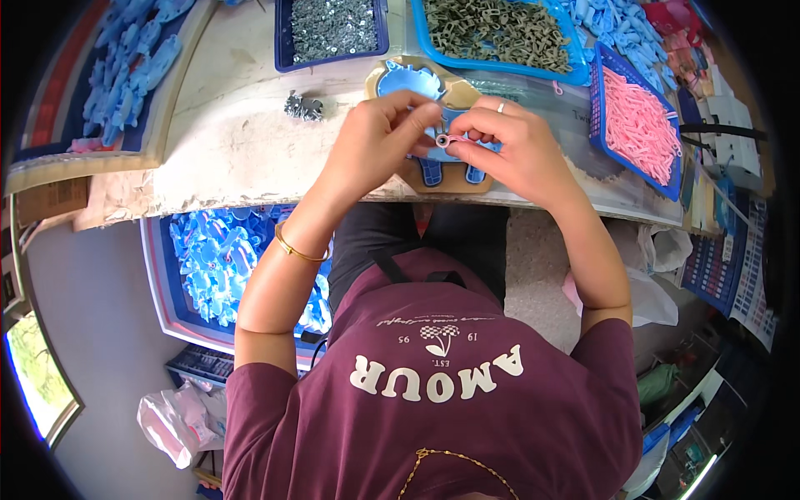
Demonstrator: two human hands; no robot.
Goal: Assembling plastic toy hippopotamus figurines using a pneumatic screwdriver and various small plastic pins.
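Note:
Between my hands is a small pink plastic piece (457, 139) with a round, metallic-looking end, pinched by my right hand (527, 148) between thumb and fingers. Close beside that end, my left hand (379, 137) has thumb and forefinger pressed together; whatever they grip is too small to make out. Beneath both hands lies a tan fixture (461, 93) on the bench. Blue molded plastic parts (408, 81) sit in it, partly covered by my fingers. To the left of the fixture rests a small heap of metal pieces (303, 107).
Along the bench's far side stand a dark blue bin of small metal parts (382, 29) and a light blue tray of olive-brown pieces (500, 66). A blue basket (597, 108) of pink strips is at right. Blue parts fill a box (92, 92) at left and a crate (158, 287) below the bench.

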